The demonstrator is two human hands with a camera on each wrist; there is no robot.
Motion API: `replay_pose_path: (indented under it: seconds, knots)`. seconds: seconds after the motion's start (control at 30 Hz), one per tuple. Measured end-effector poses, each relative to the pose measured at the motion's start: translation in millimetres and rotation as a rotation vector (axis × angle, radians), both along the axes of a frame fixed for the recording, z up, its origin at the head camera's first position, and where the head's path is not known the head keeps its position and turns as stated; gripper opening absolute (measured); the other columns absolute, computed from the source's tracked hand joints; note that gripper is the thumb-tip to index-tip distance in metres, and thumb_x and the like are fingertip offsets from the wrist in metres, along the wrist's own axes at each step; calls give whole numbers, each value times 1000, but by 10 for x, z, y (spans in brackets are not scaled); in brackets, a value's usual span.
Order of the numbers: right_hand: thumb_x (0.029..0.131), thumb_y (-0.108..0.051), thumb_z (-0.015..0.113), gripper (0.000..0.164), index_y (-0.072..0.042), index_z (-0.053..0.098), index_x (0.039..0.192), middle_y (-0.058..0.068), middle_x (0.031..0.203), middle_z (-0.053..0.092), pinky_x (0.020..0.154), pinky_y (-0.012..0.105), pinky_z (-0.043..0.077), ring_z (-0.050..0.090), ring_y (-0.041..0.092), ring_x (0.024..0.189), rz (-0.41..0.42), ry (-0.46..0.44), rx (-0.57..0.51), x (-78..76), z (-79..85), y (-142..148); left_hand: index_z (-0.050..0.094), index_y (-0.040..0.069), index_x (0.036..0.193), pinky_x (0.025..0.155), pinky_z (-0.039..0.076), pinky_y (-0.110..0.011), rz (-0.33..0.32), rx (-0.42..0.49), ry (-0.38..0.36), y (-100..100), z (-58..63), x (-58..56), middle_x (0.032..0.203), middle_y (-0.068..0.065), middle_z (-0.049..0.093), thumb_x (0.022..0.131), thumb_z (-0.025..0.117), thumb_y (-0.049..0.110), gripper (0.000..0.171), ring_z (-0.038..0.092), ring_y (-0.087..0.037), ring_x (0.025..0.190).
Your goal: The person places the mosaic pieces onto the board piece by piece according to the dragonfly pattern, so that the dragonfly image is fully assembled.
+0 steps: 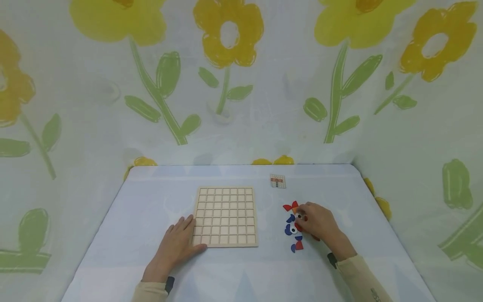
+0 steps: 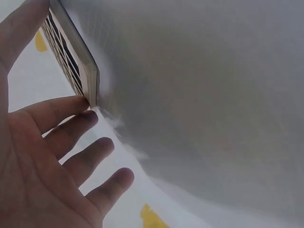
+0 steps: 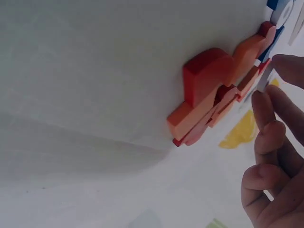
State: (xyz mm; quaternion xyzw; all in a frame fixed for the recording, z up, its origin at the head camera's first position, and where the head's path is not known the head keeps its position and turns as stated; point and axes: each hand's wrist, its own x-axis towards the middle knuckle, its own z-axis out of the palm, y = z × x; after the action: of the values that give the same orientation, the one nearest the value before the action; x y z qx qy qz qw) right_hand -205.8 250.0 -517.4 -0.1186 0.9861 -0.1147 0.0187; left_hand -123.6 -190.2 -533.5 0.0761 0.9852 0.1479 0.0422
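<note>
A square wooden grid board (image 1: 225, 216) lies on the table, left of the middle. My left hand (image 1: 177, 243) rests at its near left corner, fingers extended along the left side and thumb at the front edge. In the left wrist view, thumb and index fingertip touch the board's rim (image 2: 92, 78). Over a cluster of small pieces on the right, my right hand (image 1: 318, 220) pinches a thin white piece (image 3: 266, 80) between thumb and fingertips. Around it lie red pieces (image 3: 209, 71), orange pieces (image 3: 190, 114) and blue pieces (image 1: 288, 230), some partly hidden by the hand.
A small card (image 1: 277, 180) printed with a grid and a coloured pattern lies beyond the pieces. A red quarter-round piece (image 1: 299, 245) sits at the cluster's near end. Flower-printed cloth walls (image 1: 241, 138) stand behind and beside the white table (image 1: 226, 277).
</note>
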Motion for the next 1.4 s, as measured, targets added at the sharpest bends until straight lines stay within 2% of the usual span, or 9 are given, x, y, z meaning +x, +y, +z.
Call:
replay_pose_path:
  seconds: [0.27,0.43,0.57,0.7,1.03,1.3,1.4]
  knots:
    - [82,-27,85,19,-14,77,94,-6,86,65,67,27,58,60,11,75,91,135,-111,9,61,-127,45,-7,148,117,29,-64,-10,18,13,-5,2,-2,156,-22,41,82,77,59,98,33,-46,145]
    - [79,-24,83,19,-12,75,92,-4,86,65,65,26,58,57,9,73,146,213,-170,-55,61,-297,44,-6,149,117,28,-64,-8,13,6,-4,-15,-9,157,-22,40,83,77,59,98,32,-46,145]
    - [78,-24,82,20,-12,75,92,-5,86,64,65,23,57,54,9,73,154,220,-223,-129,65,-468,43,-6,149,118,27,-64,-6,12,5,3,-3,-13,157,-21,39,83,77,58,98,32,-45,146]
    - [78,-21,81,17,-11,74,90,-4,84,63,66,23,57,57,12,74,204,242,-274,-202,60,-631,43,-6,150,118,26,-65,-9,21,2,5,15,-15,158,-21,39,83,77,57,98,31,-45,146]
    - [84,-22,79,15,-13,77,96,-6,88,66,71,25,58,61,10,79,305,298,-312,-328,41,-1132,44,-7,149,117,28,-64,-17,23,25,-6,20,-9,157,-21,40,83,77,57,97,33,-46,145]
    - [89,-23,78,18,-12,77,102,-4,95,69,76,25,60,67,14,86,386,286,-350,-441,30,-1543,45,-7,148,117,29,-63,-14,7,15,-10,23,-5,156,-22,41,82,78,57,97,34,-45,144]
    - [90,-25,77,19,-12,77,105,-3,96,69,76,26,60,68,15,86,392,277,-354,-473,44,-1694,45,-7,148,117,29,-63,-12,-1,5,-8,14,-8,156,-22,41,83,77,58,98,34,-45,144]
